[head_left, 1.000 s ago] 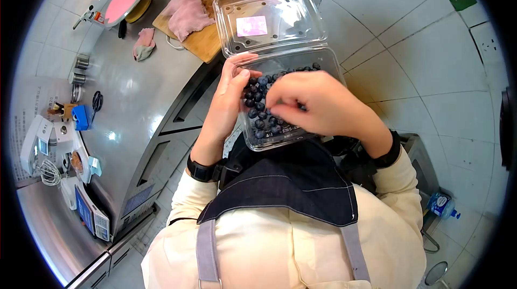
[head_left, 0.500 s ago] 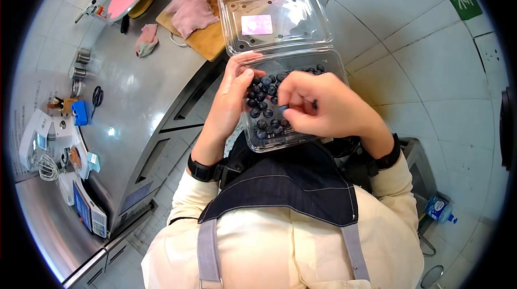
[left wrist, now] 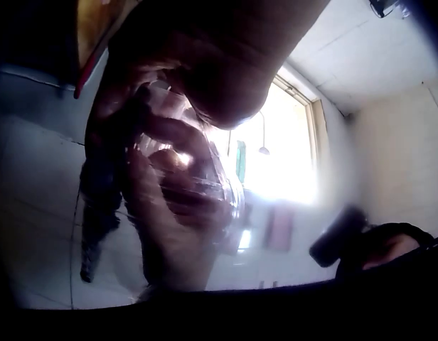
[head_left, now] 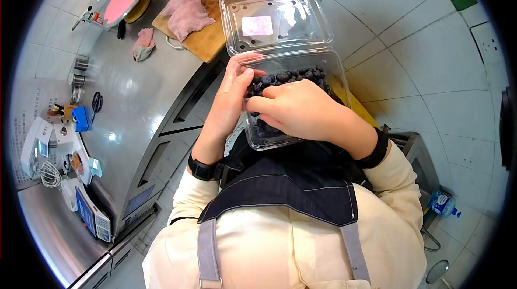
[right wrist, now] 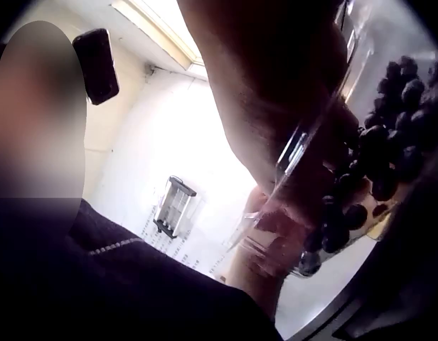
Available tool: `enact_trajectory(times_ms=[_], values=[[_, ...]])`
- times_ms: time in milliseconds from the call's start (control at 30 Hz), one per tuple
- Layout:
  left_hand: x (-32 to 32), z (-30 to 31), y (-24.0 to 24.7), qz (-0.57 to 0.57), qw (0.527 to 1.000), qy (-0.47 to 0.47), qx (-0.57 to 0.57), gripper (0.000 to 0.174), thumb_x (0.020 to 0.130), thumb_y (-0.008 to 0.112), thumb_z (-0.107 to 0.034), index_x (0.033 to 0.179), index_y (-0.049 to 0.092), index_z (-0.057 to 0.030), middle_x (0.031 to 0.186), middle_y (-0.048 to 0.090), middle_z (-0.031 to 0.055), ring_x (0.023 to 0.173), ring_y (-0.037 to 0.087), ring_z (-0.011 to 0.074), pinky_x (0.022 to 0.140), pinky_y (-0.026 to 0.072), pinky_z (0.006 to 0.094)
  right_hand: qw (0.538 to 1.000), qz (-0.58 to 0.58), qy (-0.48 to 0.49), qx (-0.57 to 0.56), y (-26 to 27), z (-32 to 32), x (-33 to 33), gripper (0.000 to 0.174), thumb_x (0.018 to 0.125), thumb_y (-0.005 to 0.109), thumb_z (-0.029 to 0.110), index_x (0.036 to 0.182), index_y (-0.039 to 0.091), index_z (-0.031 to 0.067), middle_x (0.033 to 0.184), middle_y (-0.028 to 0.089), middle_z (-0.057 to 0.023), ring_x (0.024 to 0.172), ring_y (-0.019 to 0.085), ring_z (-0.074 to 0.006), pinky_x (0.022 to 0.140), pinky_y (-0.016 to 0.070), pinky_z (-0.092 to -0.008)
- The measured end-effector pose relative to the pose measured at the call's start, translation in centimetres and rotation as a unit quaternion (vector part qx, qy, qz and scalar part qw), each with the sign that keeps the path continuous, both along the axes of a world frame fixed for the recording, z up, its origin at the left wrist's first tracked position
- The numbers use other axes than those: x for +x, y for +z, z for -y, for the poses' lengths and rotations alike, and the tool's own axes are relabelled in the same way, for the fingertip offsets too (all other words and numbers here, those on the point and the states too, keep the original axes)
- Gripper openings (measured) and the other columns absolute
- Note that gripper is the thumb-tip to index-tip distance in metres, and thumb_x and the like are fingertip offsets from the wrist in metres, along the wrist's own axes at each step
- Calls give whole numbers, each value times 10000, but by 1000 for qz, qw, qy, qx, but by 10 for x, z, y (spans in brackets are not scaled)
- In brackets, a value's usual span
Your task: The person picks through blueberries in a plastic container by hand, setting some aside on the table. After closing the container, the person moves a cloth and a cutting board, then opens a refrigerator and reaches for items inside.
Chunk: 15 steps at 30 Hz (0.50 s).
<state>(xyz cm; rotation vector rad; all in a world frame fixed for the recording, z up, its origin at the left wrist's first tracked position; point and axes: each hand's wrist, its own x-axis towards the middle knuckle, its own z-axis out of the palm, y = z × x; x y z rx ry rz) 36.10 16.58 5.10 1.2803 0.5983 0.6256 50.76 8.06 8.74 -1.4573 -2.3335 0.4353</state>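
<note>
— Blueberries, item one: location?
— Loose in a clear plastic punnet, held in the air above the dark apron, beside the steel counter. Hinged lid stands open, tipped away from the person.
— Left hand?
— Grips the punnet's left wall, thumb over the rim, fingers wrapped beneath as the left wrist view shows.
— Right hand?
— Down among the berries, fingers curled under. Whether they pinch one I cannot tell, because the knuckles hide it.
— Step in hand?
— Picking through the fruit, I judge.
— Next move calls for?
— A light pinch so nothing bursts, and a level punnet.
— Other stock?
— Cutting board with pink cloth, on the counter.
</note>
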Motion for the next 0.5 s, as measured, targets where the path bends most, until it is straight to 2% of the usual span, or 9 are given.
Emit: enact_trajectory(times_ms=[67, 133, 233, 267, 333, 400, 433, 500], values=[[-2, 0, 1, -5, 1000, -2, -15, 334, 957, 425, -253, 1267, 463, -137, 1107, 501, 35, 1008, 465, 97, 668, 420, 201, 1000, 16, 2, 10, -3, -2, -1, 141, 820, 632, 171, 949, 585, 138, 719, 602, -57, 677, 621, -260, 565, 491, -381], [-2, 0, 0, -11, 999, -3, -31, 336, 956, 425, -252, 1266, 462, -128, 1122, 498, 29, 1019, 465, 101, 662, 423, 198, 1000, -7, -8, 9, -5, -3, -3, 101, 776, 591, 104, 874, 568, 99, 720, 611, -71, 703, 644, -268, 551, 499, -394], [0, -1, 0, -3, 1000, -1, -7, 340, 957, 422, -255, 1271, 459, -128, 1119, 491, 37, 1047, 460, 107, 646, 444, 201, 999, -41, -17, -29, -4, -6, -3, 127, 764, 618, 82, 873, 553, 71, 716, 616, -71, 674, 632, -272, 540, 487, -377], [-1, 0, 2, -11, 1000, 4, -4, 346, 959, 421, -261, 1281, 447, -138, 1118, 485, 55, 1025, 483, 122, 641, 477, 228, 999, -41, -16, -29, 5, -4, 1, 127, 764, 618, 82, 873, 553, 71, 716, 616, -71, 674, 632, -272, 540, 487, -377], [-4, 0, 8, -21, 1000, 12, 0, 351, 961, 420, -267, 1291, 436, -148, 1117, 478, 72, 1003, 506, 137, 636, 510, 255, 963, -195, -63, -174, 34, 8, 18, 136, 782, 638, 87, 870, 536, 71, 711, 541, -30, 616, 550, -161, 564, 450, -265], [-9, 0, 15, -20, 994, -6, -108, 364, 964, 416, -279, 1311, 408, -170, 1117, 466, 106, 913, 563, 175, 637, 561, 327, 946, -314, -66, -36, 29, 31, 45, 206, 781, 647, 47, 942, 519, 46, 769, 541, -29, 562, 497, -114, 531, 414, -267], [-12, -3, 13, -23, 995, -5, -95, 370, 966, 411, -280, 1320, 393, -174, 1125, 464, 125, 840, 594, 203, 635, 579, 368, 918, -378, -102, -69, 30, 48, 58, 213, 797, 632, 44, 972, 510, 50, 808, 518, -12, 618, 472, -84, 568, 406, -248], [-16, -5, 13, -24, 995, 6, -95, 372, 965, 411, -282, 1320, 395, -172, 1125, 465, 126, 847, 595, 204, 635, 578, 364, 862, -458, -173, -131, 25, 88, 86, 225, 822, 610, 41, 1011, 489, 57, 864, 489, 14, 726, 448, -52, 643, 394, -222]])
